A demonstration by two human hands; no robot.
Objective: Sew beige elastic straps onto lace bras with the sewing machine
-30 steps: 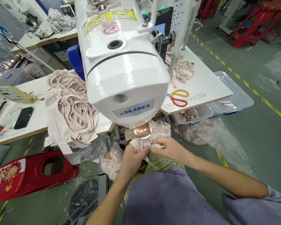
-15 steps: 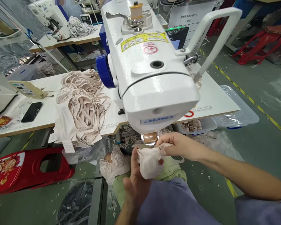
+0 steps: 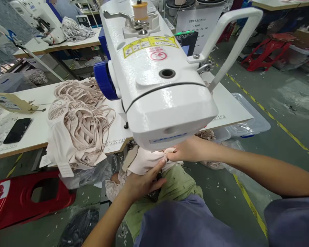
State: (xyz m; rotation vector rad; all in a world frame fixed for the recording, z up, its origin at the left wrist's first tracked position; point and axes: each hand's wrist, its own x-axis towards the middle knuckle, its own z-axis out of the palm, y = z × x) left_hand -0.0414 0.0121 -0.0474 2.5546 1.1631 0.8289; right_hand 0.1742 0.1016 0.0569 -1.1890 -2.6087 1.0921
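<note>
A pale beige bra (image 3: 144,163) lies under the front of the white sewing machine (image 3: 175,113), over my lap. My left hand (image 3: 145,183) lies palm down on its near side, thumb and fingers pressing the cloth. At the right, my right hand (image 3: 186,150) pinches a gathered part of the same bra, close to my left fingertips. The machine head hides the needle area and part of the right fingers. Lace hangs down at the left of the bra, over my knee.
A heap of beige bras and straps (image 3: 84,127) covers the table left of the machine, near a black phone (image 3: 17,130). A red stool (image 3: 28,197) stands at lower left. A clear plastic box lid (image 3: 249,118) lies beyond the table's right end.
Both hands have moved up to the machine head with the bra. My left hand has turned from palm up to palm down, and the cloth is now spread wider. The view has shifted right.
</note>
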